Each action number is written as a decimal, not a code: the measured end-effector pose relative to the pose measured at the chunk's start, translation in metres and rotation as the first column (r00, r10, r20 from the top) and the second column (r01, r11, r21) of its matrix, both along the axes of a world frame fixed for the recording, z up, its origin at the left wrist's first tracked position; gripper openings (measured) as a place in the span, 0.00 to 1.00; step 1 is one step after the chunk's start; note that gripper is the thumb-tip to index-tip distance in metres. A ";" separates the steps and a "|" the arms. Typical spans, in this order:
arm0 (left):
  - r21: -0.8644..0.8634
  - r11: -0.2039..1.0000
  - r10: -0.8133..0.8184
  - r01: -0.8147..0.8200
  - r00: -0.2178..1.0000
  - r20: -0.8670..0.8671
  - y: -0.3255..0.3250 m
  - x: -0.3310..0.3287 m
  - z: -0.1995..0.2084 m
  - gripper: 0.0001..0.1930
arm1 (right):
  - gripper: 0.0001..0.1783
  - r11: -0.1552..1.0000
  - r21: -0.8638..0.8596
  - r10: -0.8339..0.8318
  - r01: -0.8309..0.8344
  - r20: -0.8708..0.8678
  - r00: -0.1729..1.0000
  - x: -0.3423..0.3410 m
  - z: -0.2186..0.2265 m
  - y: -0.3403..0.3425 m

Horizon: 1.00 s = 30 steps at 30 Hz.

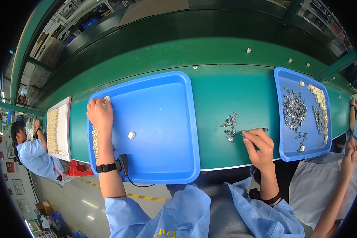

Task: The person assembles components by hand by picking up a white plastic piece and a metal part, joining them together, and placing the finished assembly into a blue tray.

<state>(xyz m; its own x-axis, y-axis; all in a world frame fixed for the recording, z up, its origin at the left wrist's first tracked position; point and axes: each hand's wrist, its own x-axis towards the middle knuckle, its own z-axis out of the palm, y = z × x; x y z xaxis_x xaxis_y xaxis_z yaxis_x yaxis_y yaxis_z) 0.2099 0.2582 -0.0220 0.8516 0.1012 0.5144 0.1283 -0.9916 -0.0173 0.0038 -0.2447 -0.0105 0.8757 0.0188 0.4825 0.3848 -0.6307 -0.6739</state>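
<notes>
My left hand point(100, 115) is at the far left corner of a large blue tray point(158, 131), its fingers closed around a small cream-coloured part point(106, 103). A row of similar cream parts point(95, 144) runs along the tray's left side, partly hidden by my forearm. One loose cream part point(131, 135) lies in the tray's middle. Over the green bench, my right hand point(260, 147) pinches a small metal piece point(242, 135) between thumb and forefinger; its exact shape is too small to tell. Just beyond those fingertips lies a loose cluster of small metal clips point(231, 123).
At right, a second blue tray point(285, 148) holds heaped metal clips point(294, 109) and rows of cream parts point(320, 99). A white tray point(64, 137) of cream parts stands at left. Co-workers sit on both sides; a co-worker's arm point(337, 190) is near the right tray.
</notes>
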 end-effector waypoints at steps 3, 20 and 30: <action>0.002 0.996 -0.094 0.094 0.995 0.036 -0.002 0.003 0.002 0.12 | 0.11 0.998 0.055 -0.034 0.034 -0.012 0.999 -0.006 -0.001 -0.004; -0.930 -0.350 -0.809 0.109 0.464 0.359 -0.245 -0.202 0.077 0.14 | 0.16 0.728 0.411 0.492 -0.550 0.246 0.835 0.008 0.062 0.018; -0.841 -0.541 -0.723 0.026 0.497 0.480 -0.251 -0.221 0.074 0.14 | 0.15 0.825 0.149 0.493 -0.545 0.280 0.824 -0.011 0.098 0.017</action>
